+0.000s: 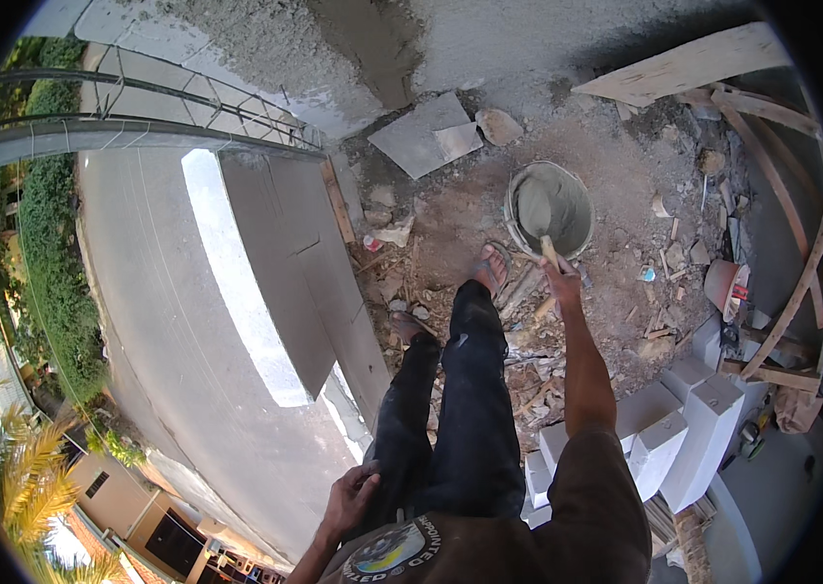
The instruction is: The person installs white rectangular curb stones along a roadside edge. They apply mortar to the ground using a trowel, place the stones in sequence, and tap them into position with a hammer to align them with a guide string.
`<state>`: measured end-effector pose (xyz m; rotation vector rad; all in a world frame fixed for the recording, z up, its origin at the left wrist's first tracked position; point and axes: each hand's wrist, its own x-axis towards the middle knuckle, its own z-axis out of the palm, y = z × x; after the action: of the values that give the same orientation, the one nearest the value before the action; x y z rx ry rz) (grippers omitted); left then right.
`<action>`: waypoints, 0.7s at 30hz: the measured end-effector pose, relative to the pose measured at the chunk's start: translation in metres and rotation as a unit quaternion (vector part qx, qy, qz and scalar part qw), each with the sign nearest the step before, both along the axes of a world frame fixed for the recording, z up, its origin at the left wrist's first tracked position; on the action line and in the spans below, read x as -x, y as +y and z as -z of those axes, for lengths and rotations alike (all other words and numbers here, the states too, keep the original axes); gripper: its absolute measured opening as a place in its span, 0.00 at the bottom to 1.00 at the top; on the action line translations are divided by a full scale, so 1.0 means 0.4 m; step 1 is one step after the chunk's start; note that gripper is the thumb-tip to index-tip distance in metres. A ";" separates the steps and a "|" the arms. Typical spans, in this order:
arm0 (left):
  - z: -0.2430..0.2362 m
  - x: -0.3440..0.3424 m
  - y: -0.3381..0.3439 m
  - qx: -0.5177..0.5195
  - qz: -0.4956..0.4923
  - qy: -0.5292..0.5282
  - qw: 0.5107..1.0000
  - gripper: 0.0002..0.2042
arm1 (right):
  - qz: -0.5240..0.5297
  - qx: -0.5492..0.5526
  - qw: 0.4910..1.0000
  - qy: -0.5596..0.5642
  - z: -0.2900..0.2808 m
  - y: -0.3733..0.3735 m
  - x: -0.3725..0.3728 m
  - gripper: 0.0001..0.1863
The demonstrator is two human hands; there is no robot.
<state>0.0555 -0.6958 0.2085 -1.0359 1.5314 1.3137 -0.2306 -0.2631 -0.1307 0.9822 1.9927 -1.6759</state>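
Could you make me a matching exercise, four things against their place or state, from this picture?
1. Right hand
2. Left hand
3. Bucket
4. White blocks

A. By the left thigh
B. At the picture's lower right
C. Gripping a wooden handle
D. Holds grey mix

Pairs: 1-C, 2-A, 3-D, 4-B

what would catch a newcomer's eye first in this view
Probably the round bucket just above and right of the middle, with the right hand at its near side gripping a pale handle that reaches into it. Next might come the white blocks piled at the lower right, and the bright white strip edging the long grey wall left of centre.
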 end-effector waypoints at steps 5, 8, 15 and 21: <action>-0.020 -0.052 0.016 0.020 0.016 0.049 0.998 0.24 | -0.061 -0.024 0.993 0.103 -0.161 -0.025 0.021 0.24; -0.012 -0.078 0.018 0.067 0.043 0.122 0.989 0.23 | -0.110 -0.020 0.982 0.152 -0.240 -0.093 0.057 0.25; -0.030 -0.175 0.035 0.170 0.000 0.174 0.970 0.21 | -0.223 0.080 0.965 0.115 -0.523 -0.553 0.123 0.28; -0.018 -0.288 0.069 0.193 -0.075 0.137 0.969 0.21 | -0.324 0.191 0.917 0.130 -0.551 -0.957 0.178 0.25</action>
<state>0.1706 -0.6684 0.2156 -1.2698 2.0083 1.3341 -0.3020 -0.6457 0.0899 -0.0558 1.7488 -1.7410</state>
